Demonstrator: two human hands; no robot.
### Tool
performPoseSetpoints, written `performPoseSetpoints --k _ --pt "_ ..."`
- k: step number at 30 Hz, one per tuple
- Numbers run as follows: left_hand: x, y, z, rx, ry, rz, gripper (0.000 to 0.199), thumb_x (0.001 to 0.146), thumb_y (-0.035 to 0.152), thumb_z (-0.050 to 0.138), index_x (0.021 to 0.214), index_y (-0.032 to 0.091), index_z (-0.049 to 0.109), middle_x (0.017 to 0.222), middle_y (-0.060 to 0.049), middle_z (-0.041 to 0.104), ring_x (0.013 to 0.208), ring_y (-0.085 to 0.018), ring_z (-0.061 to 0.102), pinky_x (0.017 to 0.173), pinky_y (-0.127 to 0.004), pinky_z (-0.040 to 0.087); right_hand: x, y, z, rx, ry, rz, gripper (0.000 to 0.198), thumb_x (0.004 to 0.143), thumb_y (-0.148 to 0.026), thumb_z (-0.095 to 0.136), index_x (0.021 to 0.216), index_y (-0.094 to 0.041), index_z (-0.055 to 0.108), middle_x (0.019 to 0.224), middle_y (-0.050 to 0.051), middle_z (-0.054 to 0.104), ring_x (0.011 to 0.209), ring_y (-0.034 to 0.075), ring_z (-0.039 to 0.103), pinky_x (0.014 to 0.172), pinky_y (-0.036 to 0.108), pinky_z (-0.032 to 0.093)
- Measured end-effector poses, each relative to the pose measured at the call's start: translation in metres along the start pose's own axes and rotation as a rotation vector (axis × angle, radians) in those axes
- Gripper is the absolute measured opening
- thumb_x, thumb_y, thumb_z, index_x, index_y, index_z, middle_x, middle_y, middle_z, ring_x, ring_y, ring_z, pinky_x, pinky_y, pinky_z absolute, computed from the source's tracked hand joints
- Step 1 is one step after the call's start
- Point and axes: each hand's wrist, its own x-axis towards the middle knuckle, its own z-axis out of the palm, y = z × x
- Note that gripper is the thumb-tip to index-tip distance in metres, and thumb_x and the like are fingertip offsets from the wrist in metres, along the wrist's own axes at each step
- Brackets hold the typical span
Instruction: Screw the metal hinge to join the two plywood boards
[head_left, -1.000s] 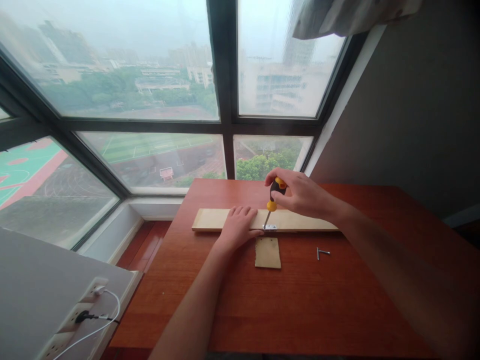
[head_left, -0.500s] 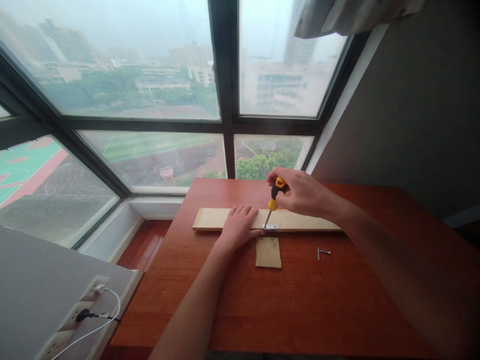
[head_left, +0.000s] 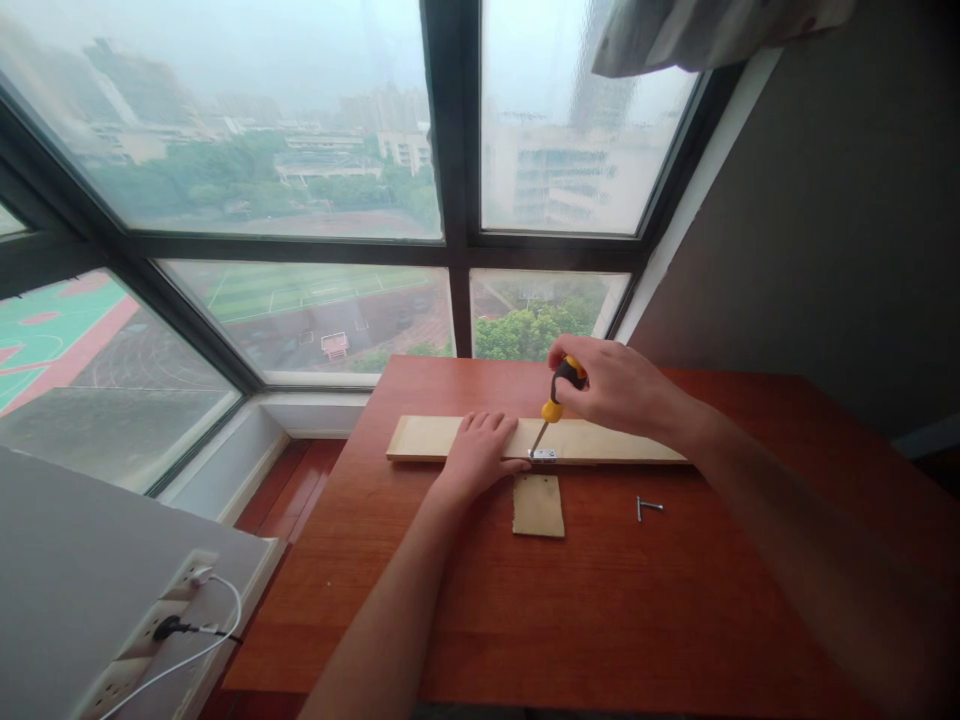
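Note:
A long pale wooden board (head_left: 600, 438) lies across the desk. My left hand (head_left: 480, 450) holds it down, fingers reaching over the top to the far edge and thumb along the front edge. Beside that thumb, a small silver metal bracket (head_left: 543, 455) with holes sits at the board's front edge. My right hand (head_left: 607, 378) is closed around the handle of a yellow and black screwdriver (head_left: 552, 410). The screwdriver tilts, its tip down at the left end of the bracket; whether a screw is under the tip, I cannot make out.
On the reddish wooden desk (head_left: 480, 620), a small tan rectangular piece (head_left: 538, 506) lies in front of the board. Two silver screws (head_left: 649, 506) rest to its right. Windows (head_left: 300, 320) stand behind the desk. At lower left, cables (head_left: 217, 600) hang from wall sockets.
My right hand has shifted slightly right, and the screwdriver leans more to the right with its tip still at the bracket. My left hand stays on the board.

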Motion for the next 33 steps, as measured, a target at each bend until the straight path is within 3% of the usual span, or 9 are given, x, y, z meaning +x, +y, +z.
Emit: performPoseSetpoints --k 4,9,14,17,20,23,26,29,33 --pt "0.0001 0.0004 -0.0008 0.004 0.0 0.001 0.059 0.075 0.056 0.066 0.123 0.026 0.05 0.122 -0.009 0.057 0.116 -0.029 0.049 0.102 -0.043 0.032 0.0012 -0.0021 -0.0002 -0.076 0.01 0.049 0.026 0.088 -0.046 0.047 0.079 -0.023 0.058 0.066 -0.001 0.06 0.057 0.014 0.048 0.052 0.027 0.028" --pt "0.0003 0.0 -0.0005 0.01 0.005 0.014 0.06 0.074 0.056 0.066 0.123 0.025 0.05 0.122 -0.01 0.056 0.115 -0.029 0.049 0.101 -0.042 0.033 0.0027 0.0013 0.0021 -0.011 0.016 -0.002 0.012 0.083 -0.031 0.051 0.089 -0.022 0.056 0.079 0.0 0.064 0.067 0.015 0.054 0.058 0.028 0.033" --pt "0.0001 -0.0012 0.0012 0.01 0.004 0.011 0.06 0.075 0.057 0.065 0.123 0.025 0.05 0.124 -0.009 0.056 0.116 -0.029 0.049 0.102 -0.042 0.033 -0.0027 0.0036 -0.0011 0.111 -0.025 -0.065 0.02 0.075 -0.021 0.056 0.095 -0.021 0.054 0.088 0.001 0.063 0.073 0.014 0.055 0.063 0.026 0.038" --pt "0.0002 -0.0013 0.0015 0.007 0.011 0.014 0.06 0.074 0.057 0.066 0.123 0.025 0.05 0.124 -0.01 0.056 0.117 -0.029 0.048 0.102 -0.042 0.032 -0.0045 0.001 -0.003 0.089 -0.031 -0.062 0.012 0.081 -0.03 0.055 0.089 -0.021 0.055 0.08 0.0 0.061 0.068 0.014 0.053 0.059 0.025 0.036" --pt "0.0005 -0.0011 0.0013 0.007 -0.001 0.005 0.06 0.074 0.057 0.065 0.123 0.025 0.05 0.124 -0.009 0.056 0.117 -0.029 0.048 0.102 -0.042 0.032 -0.0032 -0.0026 -0.0025 -0.041 0.002 0.007 0.023 0.087 -0.044 0.05 0.082 -0.022 0.056 0.072 0.0 0.061 0.06 0.013 0.05 0.053 0.026 0.03" --pt "0.0009 -0.0008 0.0012 0.015 -0.006 0.001 0.06 0.074 0.057 0.066 0.123 0.025 0.05 0.124 -0.009 0.056 0.117 -0.029 0.048 0.103 -0.042 0.031 -0.0014 -0.0038 -0.001 -0.115 0.016 0.053 0.023 0.089 -0.042 0.046 0.084 -0.023 0.056 0.071 0.0 0.062 0.058 0.014 0.051 0.053 0.027 0.029" --pt "0.0008 -0.0009 0.0014 0.015 0.001 0.005 0.06 0.074 0.057 0.065 0.122 0.025 0.05 0.124 -0.009 0.056 0.117 -0.029 0.048 0.103 -0.042 0.031 -0.0019 -0.0011 -0.0015 -0.049 -0.004 0.025 0.014 0.083 -0.032 0.052 0.094 -0.022 0.056 0.081 0.001 0.066 0.067 0.015 0.057 0.058 0.027 0.035" --pt "0.0005 -0.0012 0.0018 0.007 0.004 0.01 0.059 0.074 0.057 0.065 0.122 0.026 0.05 0.123 -0.009 0.056 0.116 -0.029 0.049 0.102 -0.042 0.032 -0.0041 0.0029 -0.0037 0.043 -0.048 -0.02 0.026 0.076 -0.024 0.057 0.102 -0.022 0.055 0.097 0.002 0.067 0.08 0.017 0.06 0.066 0.026 0.04" --pt "-0.0001 -0.0019 0.0026 0.01 0.023 0.029 0.06 0.074 0.056 0.066 0.122 0.025 0.049 0.124 -0.01 0.056 0.116 -0.029 0.048 0.102 -0.042 0.032 -0.0053 0.0046 -0.0043 0.014 -0.037 0.003 0.026 0.081 -0.033 0.055 0.104 -0.023 0.056 0.1 0.003 0.067 0.081 0.018 0.061 0.065 0.028 0.04"
